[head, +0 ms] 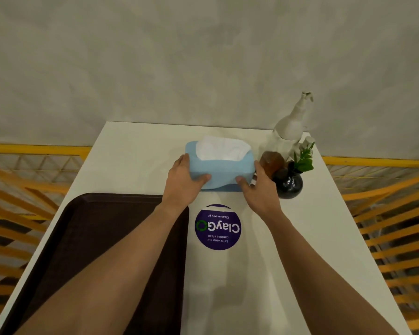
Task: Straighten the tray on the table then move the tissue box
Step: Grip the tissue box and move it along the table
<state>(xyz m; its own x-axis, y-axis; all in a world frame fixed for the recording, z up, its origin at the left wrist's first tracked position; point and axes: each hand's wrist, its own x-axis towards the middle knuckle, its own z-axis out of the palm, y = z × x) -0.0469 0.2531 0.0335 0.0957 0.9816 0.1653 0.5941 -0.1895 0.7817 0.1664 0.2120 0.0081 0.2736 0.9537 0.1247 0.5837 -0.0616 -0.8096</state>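
Observation:
A light blue tissue box (224, 169) with white tissue sticking out of its top sits near the far middle of the white table (136, 151). My left hand (183, 182) grips its left end and my right hand (259, 187) grips its right end, thumbs on the near face. A dark brown tray (102, 238) lies on the table's left side, its edges roughly in line with the table's edges; my left forearm passes over its right part.
A black round vase with green leaves (289, 184), an amber object (272, 160) and a white bottle-like ornament (292, 126) stand just right of the box. A purple round sticker (218, 227) lies on the table in front of it. Yellow railings flank both sides.

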